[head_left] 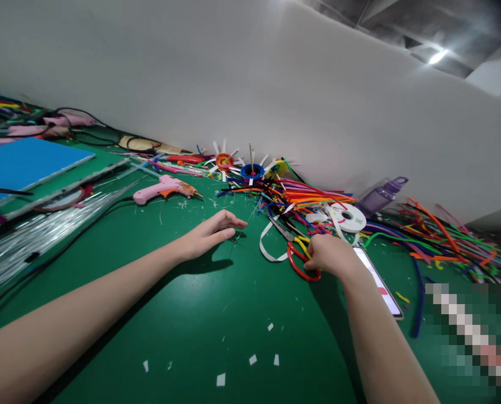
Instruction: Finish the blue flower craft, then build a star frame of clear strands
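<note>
**Below the pale wall (170, 73), on the green counter (200, 331): scissors in the right hand**

Clock positions are read from the scissors, twelve toward the wall. Biggest is the heap of pipe cleaners (317, 196), spread from eleven to three and crowding the blade tips. Well off at nine lies a silver tinsel bundle (65, 221), with a blue board (35, 163) beyond it. Toward two stands a purple bottle (378, 200); toward ten, a pink hot-glue gun (161, 189) trails its cord.

Just above the counter at nine, the left hand (214, 233) is released, its fingers loosely bent and seemingly empty. The right hand (328, 252) has its fingers curled on the handles of the red-and-yellow scissors (291, 238), which point between ten and eleven. They should feel light and rigid, with smooth, plastic-looking loops; those loops are the place to hold, clear of the blades.

At four, a lit phone (385, 289) lies partly behind the right forearm. Just beside the scissors at two, a white ribbon reel (354, 223) sits near the knuckles. A soft ribbon loop (271, 259) curls close to the blades and could snag. Smallest are white scraps (220, 380) around seven, probably easily brushed aside.
</note>
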The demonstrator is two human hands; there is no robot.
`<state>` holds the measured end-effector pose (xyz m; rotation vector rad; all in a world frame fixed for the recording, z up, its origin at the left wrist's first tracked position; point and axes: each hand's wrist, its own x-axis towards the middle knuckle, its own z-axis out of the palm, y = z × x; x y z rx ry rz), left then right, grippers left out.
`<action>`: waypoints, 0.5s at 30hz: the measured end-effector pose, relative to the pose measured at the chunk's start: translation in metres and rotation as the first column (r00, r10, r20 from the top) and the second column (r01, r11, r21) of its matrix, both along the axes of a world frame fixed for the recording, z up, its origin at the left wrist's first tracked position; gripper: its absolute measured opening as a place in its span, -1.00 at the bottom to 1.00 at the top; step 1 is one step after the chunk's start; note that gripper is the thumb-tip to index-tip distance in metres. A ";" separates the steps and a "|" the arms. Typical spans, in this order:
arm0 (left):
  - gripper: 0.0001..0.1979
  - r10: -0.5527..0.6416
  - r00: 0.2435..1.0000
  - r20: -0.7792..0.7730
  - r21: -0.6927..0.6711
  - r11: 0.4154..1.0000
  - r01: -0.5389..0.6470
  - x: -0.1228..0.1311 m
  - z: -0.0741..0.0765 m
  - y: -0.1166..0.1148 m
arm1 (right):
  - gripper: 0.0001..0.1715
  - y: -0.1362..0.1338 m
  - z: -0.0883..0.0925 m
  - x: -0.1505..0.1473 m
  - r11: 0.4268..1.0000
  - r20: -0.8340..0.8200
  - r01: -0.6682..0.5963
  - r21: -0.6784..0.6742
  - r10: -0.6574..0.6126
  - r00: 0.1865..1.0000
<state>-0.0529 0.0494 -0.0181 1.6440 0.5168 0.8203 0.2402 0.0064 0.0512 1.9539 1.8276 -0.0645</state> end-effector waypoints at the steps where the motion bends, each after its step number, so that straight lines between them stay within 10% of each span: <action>1: -0.75 0.000 1.000 0.001 -0.002 1.000 0.000 0.000 0.000 0.000 | -0.65 0.000 0.000 0.000 1.000 -0.002 0.000 -0.004 0.000 1.000; 15: -0.73 0.004 1.000 -0.008 -0.008 1.000 -0.004 -0.001 -0.003 0.001 | -0.80 0.001 0.003 0.002 0.999 -0.017 -0.032 -0.002 0.032 0.999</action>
